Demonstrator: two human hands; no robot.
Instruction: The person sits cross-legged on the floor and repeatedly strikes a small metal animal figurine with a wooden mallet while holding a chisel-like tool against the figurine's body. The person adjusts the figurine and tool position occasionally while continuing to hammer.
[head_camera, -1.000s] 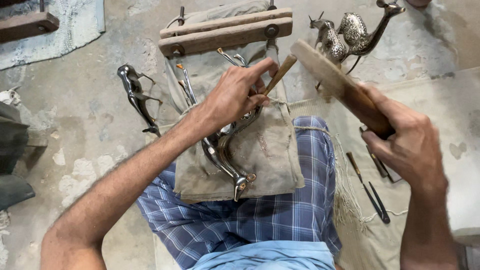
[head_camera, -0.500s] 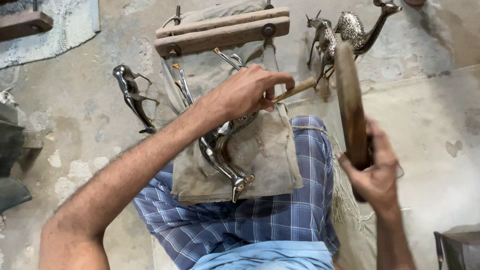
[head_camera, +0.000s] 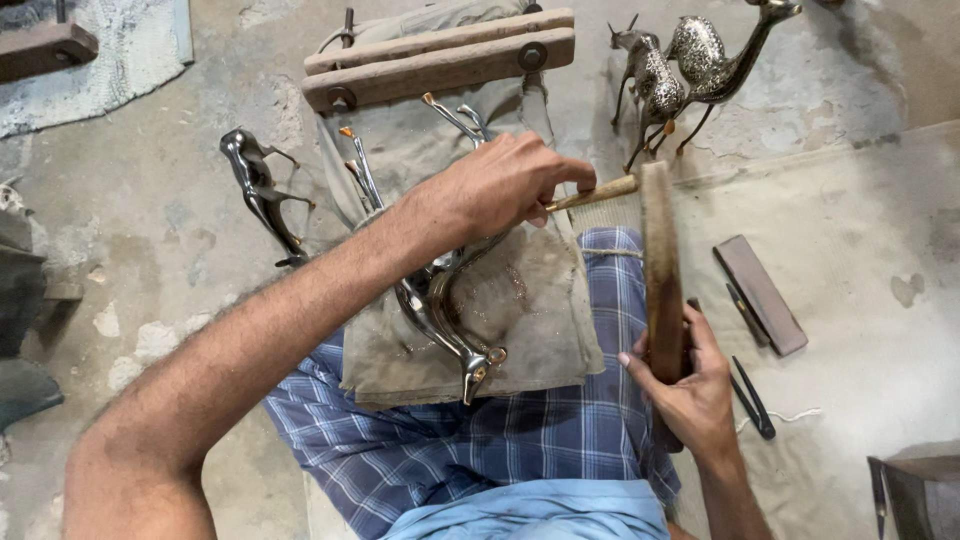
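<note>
A shiny metal deer figurine (head_camera: 440, 310) lies on a dirty cloth pad (head_camera: 530, 300) across my lap, its legs pointing away from me. My left hand (head_camera: 500, 185) rests on the figurine's body and pinches a small wooden-handled chisel (head_camera: 598, 190) against it. My right hand (head_camera: 685, 385) grips the lower end of a flat wooden mallet (head_camera: 660, 265), which stands nearly upright just right of the chisel's end.
A wooden clamp block (head_camera: 440, 55) lies at the far edge of the cloth. Another polished figurine (head_camera: 262, 195) lies on the concrete floor at left. Two engraved deer figurines (head_camera: 680, 75) stand at back right. A sharpening stone (head_camera: 762, 295) and thin tools (head_camera: 750, 395) lie on the mat at right.
The mallet has swung from a tilted, raised position near the chisel to nearly upright, and my right hand has dropped lower toward my lap. My left hand stays on the figurine with the chisel.
</note>
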